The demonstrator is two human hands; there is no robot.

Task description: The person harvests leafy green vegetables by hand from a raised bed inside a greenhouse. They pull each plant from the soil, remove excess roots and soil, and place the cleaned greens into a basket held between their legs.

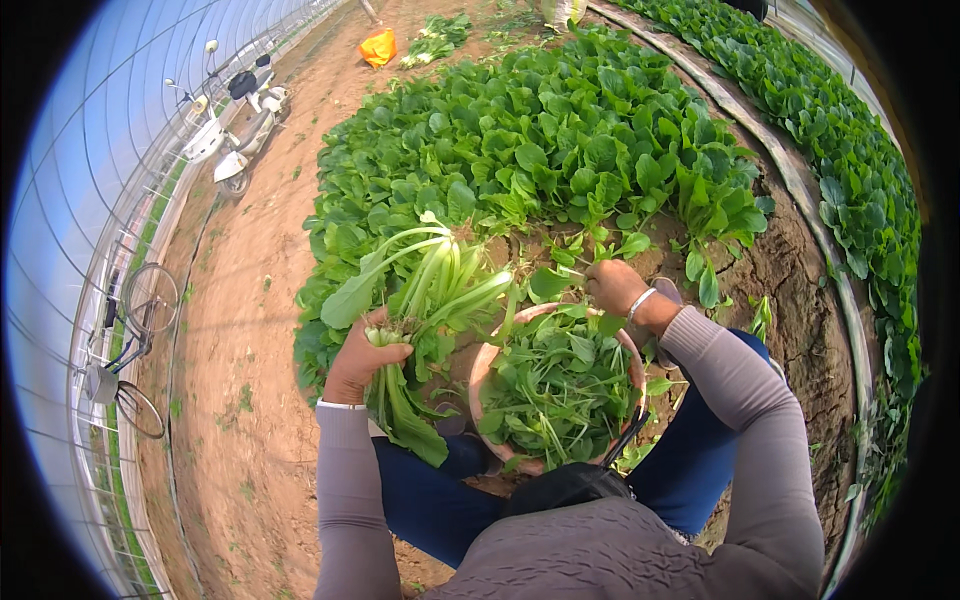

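Note:
My left hand point(373, 355) is closed round the root ends of a bunch of leafy greens point(401, 409), its leaves hanging down. Beside and above it, more pale-stemmed greens point(450, 277) lie with their stems pointing up and right; whether the hand holds these too is unclear. My right hand point(616, 289), a bracelet at its wrist, is pinched at the upper right of the basin, by a leaf point(550, 283) whose stem runs towards the fingers. Between my legs stands a pinkish round basin point(480, 375) full of loose leaves point(559, 382).
Dense rows of leafy greens point(525, 135) grow ahead. A pale hose or strip point(787, 165) curves along the right. An orange bag point(378, 48) and a pile of greens point(437, 39) lie farther off. At left are a scooter point(251, 139), a bicycle point(139, 345) and the greenhouse wall.

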